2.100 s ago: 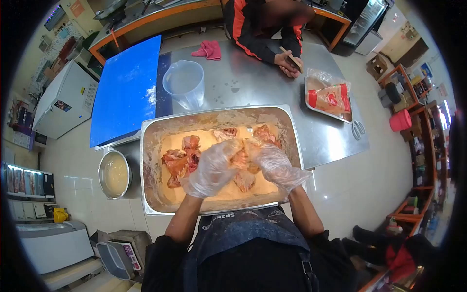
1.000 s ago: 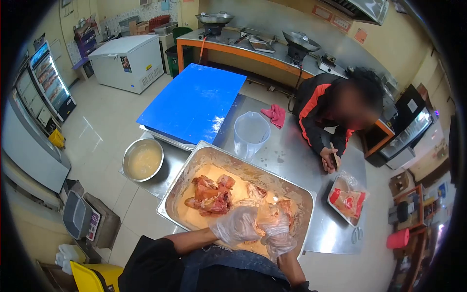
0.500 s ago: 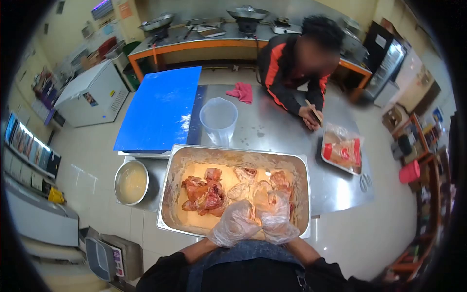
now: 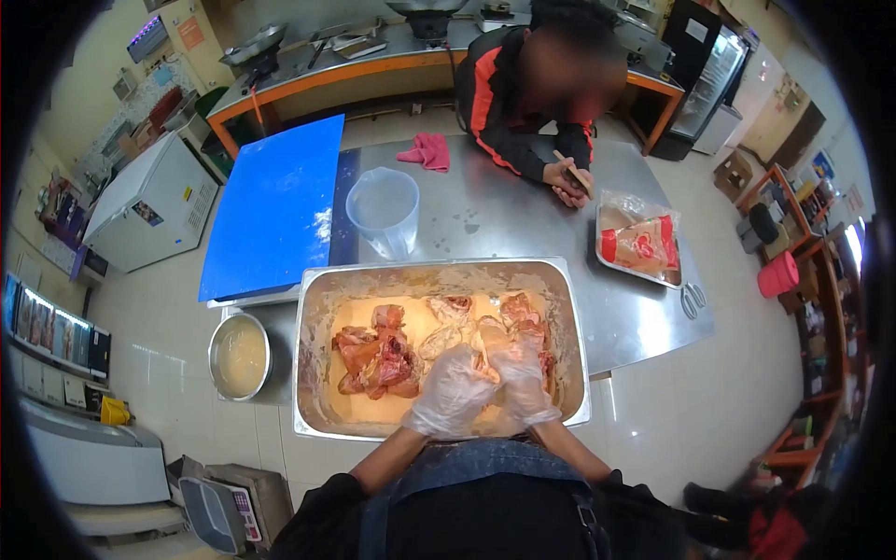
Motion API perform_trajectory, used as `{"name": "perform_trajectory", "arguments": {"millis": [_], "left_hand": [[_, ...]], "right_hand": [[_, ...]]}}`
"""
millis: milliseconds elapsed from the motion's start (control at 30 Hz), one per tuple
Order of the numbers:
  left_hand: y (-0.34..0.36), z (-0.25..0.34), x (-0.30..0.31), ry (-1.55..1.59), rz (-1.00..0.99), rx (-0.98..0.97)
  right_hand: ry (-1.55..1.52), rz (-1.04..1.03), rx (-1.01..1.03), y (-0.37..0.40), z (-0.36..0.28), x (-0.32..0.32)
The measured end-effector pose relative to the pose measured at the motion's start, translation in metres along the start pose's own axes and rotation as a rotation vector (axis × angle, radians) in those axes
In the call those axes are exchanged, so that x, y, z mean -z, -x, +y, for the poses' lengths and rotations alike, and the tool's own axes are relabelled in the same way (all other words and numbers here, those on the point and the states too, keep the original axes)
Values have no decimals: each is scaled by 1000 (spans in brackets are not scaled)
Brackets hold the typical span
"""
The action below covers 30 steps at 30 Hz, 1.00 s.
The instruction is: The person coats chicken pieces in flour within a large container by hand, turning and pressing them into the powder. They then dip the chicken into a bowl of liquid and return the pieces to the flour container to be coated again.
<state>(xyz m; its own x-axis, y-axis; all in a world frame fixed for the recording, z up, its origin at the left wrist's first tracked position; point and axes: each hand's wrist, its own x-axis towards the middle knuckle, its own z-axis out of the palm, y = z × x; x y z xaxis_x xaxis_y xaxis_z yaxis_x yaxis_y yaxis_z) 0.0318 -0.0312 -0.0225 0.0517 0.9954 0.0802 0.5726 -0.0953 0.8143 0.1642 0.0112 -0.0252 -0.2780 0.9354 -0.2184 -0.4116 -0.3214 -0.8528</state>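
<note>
A deep steel pan (image 4: 313, 350) holds pale orange flour (image 4: 355, 313). Raw reddish meat pieces (image 4: 378, 359) lie heaped in its left half, and floured pieces (image 4: 448, 331) sit at the middle and right. My left hand (image 4: 453, 387), in a clear plastic glove, is closed on a floured meat piece (image 4: 483, 359) over the near side of the pan. Close beside it on the right, my gloved right hand (image 4: 523, 378) is closed on the same piece. The gloves partly hide the fingers.
Left of the pan stands a steel bowl of pale liquid (image 4: 240, 357). Behind are a blue board (image 4: 275, 205), a clear jug (image 4: 383, 210) and a pink cloth (image 4: 427, 151). A person (image 4: 523, 93) leans on the table, near a tray with a bag (image 4: 641, 245) and scissors (image 4: 693, 301).
The view has shifted, so the pan and table appear higher and further left. Both my hands have moved slightly up with the pan and stay together on the meat.
</note>
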Motion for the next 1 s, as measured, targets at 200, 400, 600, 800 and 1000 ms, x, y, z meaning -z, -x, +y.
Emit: {"name": "perform_trajectory", "arguments": {"millis": [200, 400, 600, 800, 1000], "left_hand": [[-17, -26, 14, 314, -213, -226], [-25, 17, 33, 679, -383, 21], [-21, 28, 22, 64, -176, -351], [-5, 41, 6, -3, 183, -432], [-3, 52, 6, 13, 322, -456]], "right_hand": [[533, -439, 62, -20, -20, 23], [251, -463, 84, 0, -19, 13], [180, -288, 116, -17, 37, 45], [-20, -263, 222, 18, 3, 19], [178, -109, 390, 31, -3, 7]]}}
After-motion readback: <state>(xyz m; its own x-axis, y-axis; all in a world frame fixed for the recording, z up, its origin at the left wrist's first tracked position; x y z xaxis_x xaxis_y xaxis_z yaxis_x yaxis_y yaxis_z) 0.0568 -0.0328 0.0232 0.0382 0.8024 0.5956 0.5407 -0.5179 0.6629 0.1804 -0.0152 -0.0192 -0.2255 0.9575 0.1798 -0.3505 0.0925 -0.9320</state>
